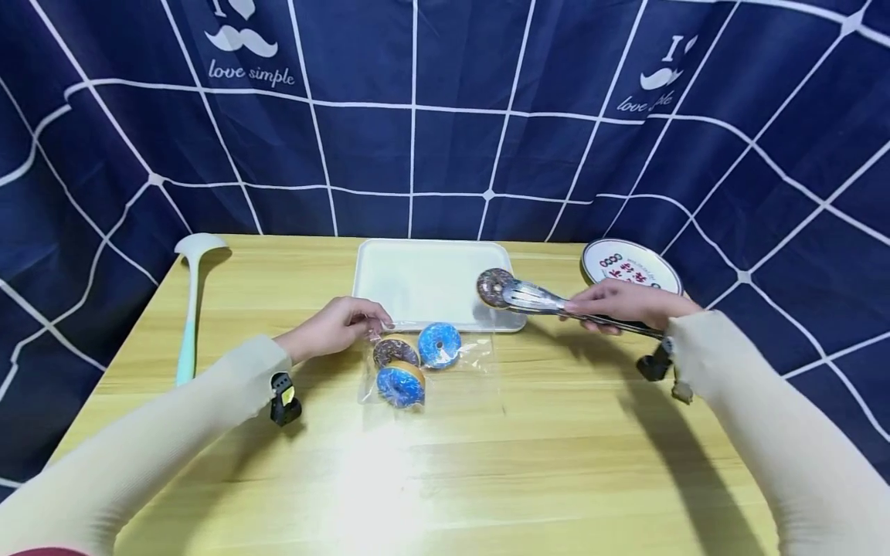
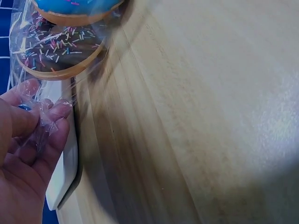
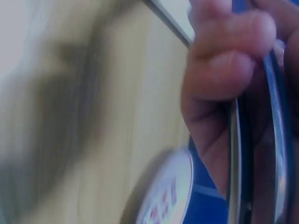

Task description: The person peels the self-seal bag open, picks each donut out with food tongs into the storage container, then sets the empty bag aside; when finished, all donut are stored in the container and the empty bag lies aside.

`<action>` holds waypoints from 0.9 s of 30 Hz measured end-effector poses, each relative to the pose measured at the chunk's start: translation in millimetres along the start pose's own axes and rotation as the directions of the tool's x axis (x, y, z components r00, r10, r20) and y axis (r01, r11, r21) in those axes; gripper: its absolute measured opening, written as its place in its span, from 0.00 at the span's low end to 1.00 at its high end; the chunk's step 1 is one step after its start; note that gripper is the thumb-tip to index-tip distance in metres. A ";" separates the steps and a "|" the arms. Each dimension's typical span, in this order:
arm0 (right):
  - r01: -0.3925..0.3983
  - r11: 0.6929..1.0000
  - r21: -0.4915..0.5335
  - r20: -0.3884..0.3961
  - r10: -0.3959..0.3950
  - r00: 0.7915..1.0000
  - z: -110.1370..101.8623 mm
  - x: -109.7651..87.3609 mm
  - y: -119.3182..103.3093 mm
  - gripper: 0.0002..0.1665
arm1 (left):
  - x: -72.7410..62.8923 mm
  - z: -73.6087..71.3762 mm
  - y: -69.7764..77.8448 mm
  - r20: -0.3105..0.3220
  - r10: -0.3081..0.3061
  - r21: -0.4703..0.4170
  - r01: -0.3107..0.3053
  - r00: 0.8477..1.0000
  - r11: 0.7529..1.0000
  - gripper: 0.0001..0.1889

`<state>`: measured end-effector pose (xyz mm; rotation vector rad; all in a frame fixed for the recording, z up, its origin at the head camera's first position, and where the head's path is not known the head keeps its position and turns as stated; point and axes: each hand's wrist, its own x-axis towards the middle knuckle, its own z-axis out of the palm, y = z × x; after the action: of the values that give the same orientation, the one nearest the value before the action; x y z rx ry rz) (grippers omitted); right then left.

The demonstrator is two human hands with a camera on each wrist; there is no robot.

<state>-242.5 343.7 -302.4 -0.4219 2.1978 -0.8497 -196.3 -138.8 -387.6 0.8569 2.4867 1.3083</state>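
My left hand (image 1: 338,328) pinches the gathered edge of a clear plastic bag (image 1: 473,367), with the crumpled film between thumb and fingers in the left wrist view. Inside the bag lie two blue-iced donuts (image 1: 439,345) and a chocolate donut with colored sprinkles (image 2: 60,49). Metal serving tongs (image 1: 531,297) are gripped in my right hand (image 1: 622,303). Their tips clasp another chocolate donut (image 1: 492,287), which overlaps the right end of the white tray (image 1: 424,274) in the head view. The right wrist view shows fingers curled round both tong arms (image 3: 280,154).
A white plate (image 1: 612,259) with red print stands at the back right, behind my right hand. A ladle (image 1: 191,309) with a pale green handle lies at the left. Blue gridded cloth (image 1: 445,139) hangs along the table's (image 1: 528,463) back and sides.
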 end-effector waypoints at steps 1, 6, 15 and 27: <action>-0.014 1.000 0.001 -0.011 0.014 1.000 2.3 10.3 -4.5 0.25 | -0.4 0.3 -0.2 -0.003 -0.002 0.001 0.002 1.000 1.000 0.19; -0.043 0.999 -0.006 -0.040 0.043 0.998 9.7 53.3 -34.0 0.26 | 1.2 1.4 -1.3 -0.005 0.007 0.004 -0.007 1.000 1.000 0.19; -0.103 0.995 -0.004 -0.062 0.103 0.993 25.1 115.2 -90.8 0.30 | 0.5 2.8 -1.4 -0.011 0.007 -0.011 -0.007 1.000 1.000 0.17; -0.205 0.963 0.175 -0.059 0.218 0.974 51.2 157.1 -133.4 0.32 | -0.4 3.7 -3.8 -0.014 0.010 -0.023 -0.011 1.000 1.000 0.18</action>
<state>-306.5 141.9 -318.5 -0.0706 2.1731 -0.9363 -195.8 -138.2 -392.9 0.8601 2.4760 1.3474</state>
